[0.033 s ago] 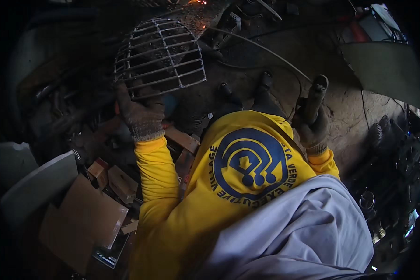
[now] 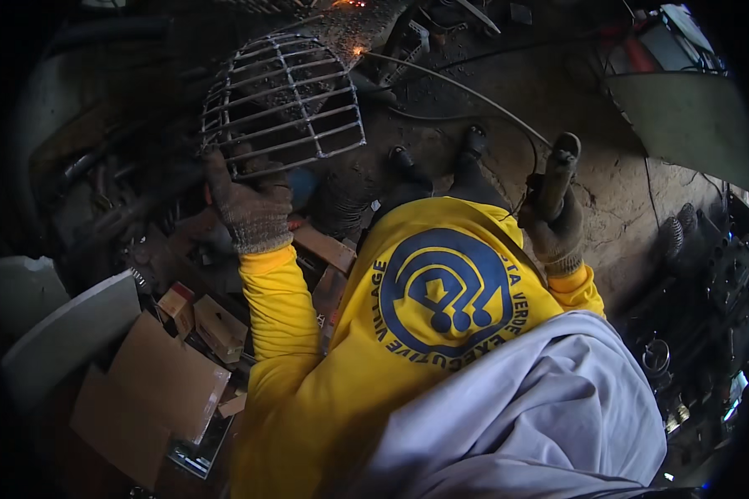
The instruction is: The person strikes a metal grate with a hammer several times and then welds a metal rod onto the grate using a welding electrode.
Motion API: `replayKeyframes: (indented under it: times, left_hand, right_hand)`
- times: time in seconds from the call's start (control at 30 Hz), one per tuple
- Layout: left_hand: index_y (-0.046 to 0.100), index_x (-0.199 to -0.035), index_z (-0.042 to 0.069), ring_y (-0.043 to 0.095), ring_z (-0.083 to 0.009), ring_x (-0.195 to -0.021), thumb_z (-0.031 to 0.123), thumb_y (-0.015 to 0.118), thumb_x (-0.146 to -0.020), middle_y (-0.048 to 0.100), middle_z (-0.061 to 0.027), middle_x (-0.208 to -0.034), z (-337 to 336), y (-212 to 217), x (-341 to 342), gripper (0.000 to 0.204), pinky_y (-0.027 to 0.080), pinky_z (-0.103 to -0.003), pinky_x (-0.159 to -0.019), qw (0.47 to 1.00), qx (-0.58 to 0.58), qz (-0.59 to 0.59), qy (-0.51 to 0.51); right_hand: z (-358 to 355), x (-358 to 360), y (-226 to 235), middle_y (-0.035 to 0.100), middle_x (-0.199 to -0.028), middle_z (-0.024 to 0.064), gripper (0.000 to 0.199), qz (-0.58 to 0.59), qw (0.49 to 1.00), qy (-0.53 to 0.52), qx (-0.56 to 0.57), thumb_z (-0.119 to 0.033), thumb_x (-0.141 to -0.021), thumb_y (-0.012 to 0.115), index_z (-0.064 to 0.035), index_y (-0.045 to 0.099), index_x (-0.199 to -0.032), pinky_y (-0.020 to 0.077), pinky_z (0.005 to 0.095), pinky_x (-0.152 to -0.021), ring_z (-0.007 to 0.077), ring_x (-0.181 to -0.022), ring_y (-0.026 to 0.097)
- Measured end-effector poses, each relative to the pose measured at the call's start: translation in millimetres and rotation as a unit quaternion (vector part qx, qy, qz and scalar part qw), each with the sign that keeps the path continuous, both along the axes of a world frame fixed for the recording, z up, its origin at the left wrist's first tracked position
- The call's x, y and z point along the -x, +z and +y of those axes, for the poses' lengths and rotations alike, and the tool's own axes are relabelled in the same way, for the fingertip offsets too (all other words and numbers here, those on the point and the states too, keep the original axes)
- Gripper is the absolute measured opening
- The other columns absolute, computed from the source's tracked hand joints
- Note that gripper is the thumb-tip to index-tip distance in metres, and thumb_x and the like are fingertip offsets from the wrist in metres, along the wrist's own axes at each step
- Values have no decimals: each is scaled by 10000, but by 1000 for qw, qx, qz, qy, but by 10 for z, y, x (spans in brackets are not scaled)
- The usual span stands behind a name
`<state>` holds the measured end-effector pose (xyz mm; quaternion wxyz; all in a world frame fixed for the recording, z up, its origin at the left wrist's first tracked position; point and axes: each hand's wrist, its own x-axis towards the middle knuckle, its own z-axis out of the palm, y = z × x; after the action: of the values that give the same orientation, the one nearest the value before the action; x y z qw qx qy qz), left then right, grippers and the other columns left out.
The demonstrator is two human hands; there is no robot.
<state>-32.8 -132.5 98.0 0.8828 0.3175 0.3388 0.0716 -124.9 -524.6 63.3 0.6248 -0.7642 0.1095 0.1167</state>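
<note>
A welded metal grille (image 2: 295, 87), with one curved edge and several parallel bars, is held up at the far left. My left hand (image 2: 254, 200), in a knit work glove, is closed on its near left corner. My gloved right hand (image 2: 553, 229) grips a welding electrode holder (image 2: 560, 170). From the holder a long thin welding rod (image 2: 466, 85) slants away to the left. Its far end glows orange just beyond the grille's right side; whether it touches the grille I cannot tell.
More orange glow shows on a dark work surface (image 2: 370, 29) at the top. A cable (image 2: 441, 118) crosses the floor. Cardboard (image 2: 162, 378) and small boxes (image 2: 219, 327) lie at the lower left. A curved panel (image 2: 682, 121) stands at the right, with coil springs (image 2: 681, 224) below it.
The rod's glowing tip has shifted slightly left and nearer, and its glow looks a little bigger. The grille has moved very slightly left. The surroundings look brighter.
</note>
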Motion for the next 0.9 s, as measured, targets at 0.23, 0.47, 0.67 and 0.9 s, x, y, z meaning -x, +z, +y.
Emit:
replayKeyframes:
  times: [0.23, 0.47, 0.67, 0.9]
  left_hand:
    - [653, -1024, 150, 632, -95, -624, 371, 647, -922, 697, 12, -853, -43, 5, -40, 244, 546, -232, -525, 997, -74, 5, 13]
    - [660, -986, 162, 634, -92, -598, 402, 674, -896, 703, 17, -841, 135, -63, 13, 257, 530, -224, -502, 997, -44, -29, -59]
    - [666, -956, 168, 636, -97, -577, 424, 685, -885, 704, 19, -812, -39, 33, -25, 266, 521, -226, -478, 996, -76, 31, 20]
    - [662, -941, 163, 655, -79, -630, 417, 664, -898, 701, 26, -812, -38, 37, -5, 258, 467, -185, -443, 995, -95, 7, -22]
  right_hand:
    - [-15, 108, -222, 629, -835, 51, 481, 22, 999, -1, -26, -58, -739, 667, 50, 553, -1194, 502, 270, -680, 136, -705, 608]
    - [4, 111, -192, 664, -820, 82, 481, 42, 998, 8, -43, -106, -740, 676, 33, 559, -1185, 534, 292, -718, 170, -725, 662]
    - [-10, 109, -211, 691, -859, 108, 508, 53, 997, 21, -59, -101, -741, 683, 18, 540, -1213, 555, 310, -761, 186, -768, 693]
    - [-24, 167, -311, 697, -872, 119, 517, 36, 998, 29, -45, -93, -739, 691, 15, 531, -1218, 560, 314, -777, 200, -781, 700]
